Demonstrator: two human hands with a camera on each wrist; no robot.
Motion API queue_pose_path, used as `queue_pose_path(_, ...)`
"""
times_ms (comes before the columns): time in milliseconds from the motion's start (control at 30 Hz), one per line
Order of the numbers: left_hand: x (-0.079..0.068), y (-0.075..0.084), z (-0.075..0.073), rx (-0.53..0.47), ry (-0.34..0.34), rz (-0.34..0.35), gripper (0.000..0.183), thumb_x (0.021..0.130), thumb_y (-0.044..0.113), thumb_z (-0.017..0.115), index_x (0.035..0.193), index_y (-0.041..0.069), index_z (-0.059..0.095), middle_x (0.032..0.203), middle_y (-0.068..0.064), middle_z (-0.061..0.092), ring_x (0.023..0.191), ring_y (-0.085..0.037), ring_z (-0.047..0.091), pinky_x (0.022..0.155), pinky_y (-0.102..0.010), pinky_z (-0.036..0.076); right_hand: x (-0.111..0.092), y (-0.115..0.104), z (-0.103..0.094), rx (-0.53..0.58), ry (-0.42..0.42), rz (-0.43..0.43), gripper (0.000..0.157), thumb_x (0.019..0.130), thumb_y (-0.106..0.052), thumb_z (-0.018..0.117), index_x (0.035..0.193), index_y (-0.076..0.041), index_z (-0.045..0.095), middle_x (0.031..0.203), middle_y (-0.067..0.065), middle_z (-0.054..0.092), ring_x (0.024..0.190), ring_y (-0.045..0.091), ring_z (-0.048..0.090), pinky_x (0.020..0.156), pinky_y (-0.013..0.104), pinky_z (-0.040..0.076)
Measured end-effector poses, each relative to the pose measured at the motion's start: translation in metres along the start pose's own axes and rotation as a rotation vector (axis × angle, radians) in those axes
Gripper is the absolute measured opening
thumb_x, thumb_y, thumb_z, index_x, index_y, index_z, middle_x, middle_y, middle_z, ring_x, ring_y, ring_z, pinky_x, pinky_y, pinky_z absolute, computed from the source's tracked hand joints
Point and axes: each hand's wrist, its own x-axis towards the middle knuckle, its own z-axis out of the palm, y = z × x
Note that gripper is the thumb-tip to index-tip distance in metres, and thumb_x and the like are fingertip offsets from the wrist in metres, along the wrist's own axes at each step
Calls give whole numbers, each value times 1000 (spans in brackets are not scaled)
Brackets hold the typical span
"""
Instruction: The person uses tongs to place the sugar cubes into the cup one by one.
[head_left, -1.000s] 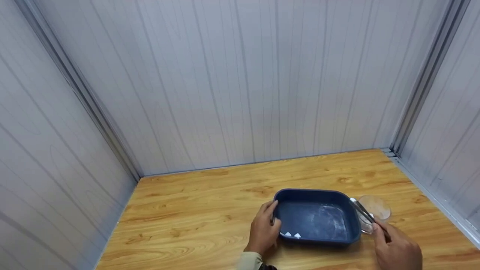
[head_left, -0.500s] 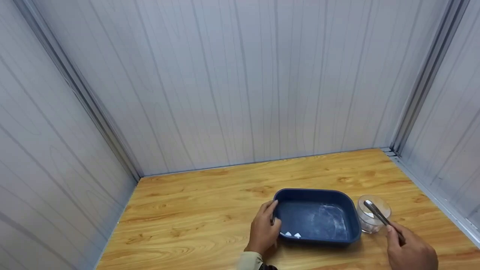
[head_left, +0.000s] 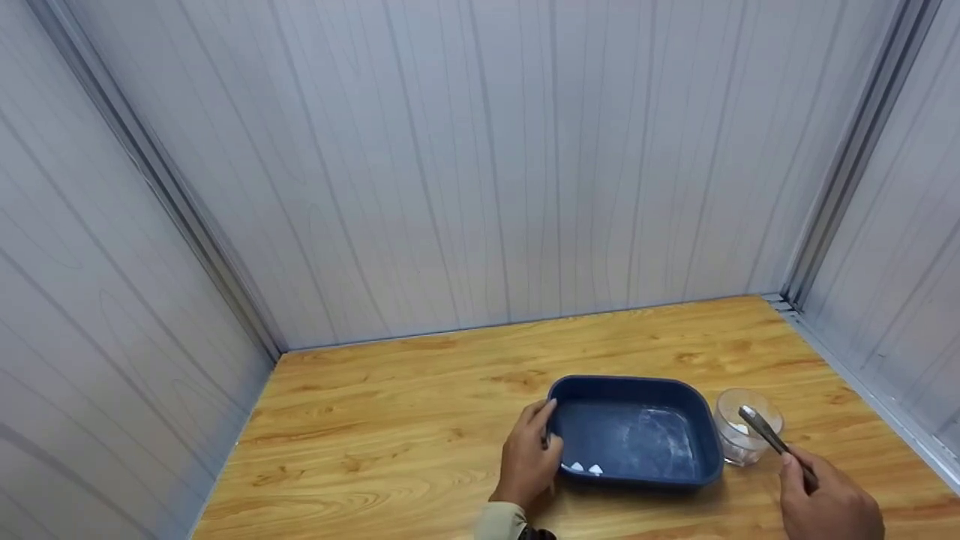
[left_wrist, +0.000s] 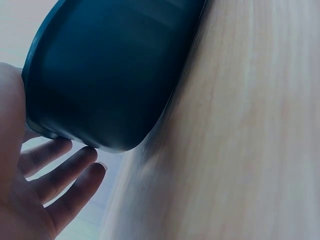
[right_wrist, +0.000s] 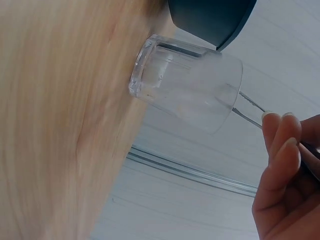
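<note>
My left hand (head_left: 527, 457) grips the left end of a dark blue rectangular dish (head_left: 637, 482). In the left wrist view, several fingers (left_wrist: 65, 182) lie against the dish's outer wall. Two small white pieces (head_left: 595, 470) lie in the near left corner of the dish. My right hand (head_left: 829, 491) pinches metal tweezers (head_left: 765, 431), their tips at the mouth of a clear glass (right_wrist: 187, 85). Both prongs show slightly apart in the right wrist view. Something white (head_left: 739, 429) shows inside the glass. Whether the tweezers hold anything is too small to tell.
The glass stands close to the dish's right end on a wood-grain table (head_left: 390, 420). Pale panel walls (head_left: 465, 165) enclose the table at the back and on both sides. Whitish smears mark the dish's floor.
My right hand has moved right with the tweezers, from beside the dish's right rim to over the glass. My left hand and the dish stay in place.
</note>
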Motion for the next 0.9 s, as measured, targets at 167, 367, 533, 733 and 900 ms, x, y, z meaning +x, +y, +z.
queue_pose_path(167,-1,0,0,19,-2,17,52,78,5,59,129,14,56,126,2,52,97,-6,53,76,-27,47,0,0,0,-2,-15,24,20,82,-16,65,95,-3,73,79,13,69,64,28,64,47,16,34)
queue_pose_path(367,-1,-1,0,23,-4,16,52,78,6,59,129,14,56,126,2,52,100,-6,53,78,-28,47,-1,1,0,-5,-43,50,22,83,-15,64,97,0,72,81,16,69,67,31,65,46,8,28)
queue_pose_path(533,-1,-1,0,14,2,18,52,78,5,59,129,14,56,126,2,52,101,-7,53,79,-29,47,0,1,0,-2,-37,63,21,82,-16,65,97,-2,72,81,14,69,59,6,58,46,6,29)
queue_pose_path(733,0,-1,-1,4,-5,10,52,78,6,59,129,15,56,126,3,52,106,-8,53,81,-30,47,-1,0,3,61,31,-5,18,79,-15,68,93,-5,73,79,14,69,64,-32,25,52,6,31)
queue_pose_path(900,-1,-1,-1,7,-6,2,53,77,7,59,129,15,56,126,4,52,105,-8,53,81,-30,47,-3,-5,5,91,48,-21,17,78,-14,69,91,-5,73,82,13,70,69,-33,28,57,0,30)
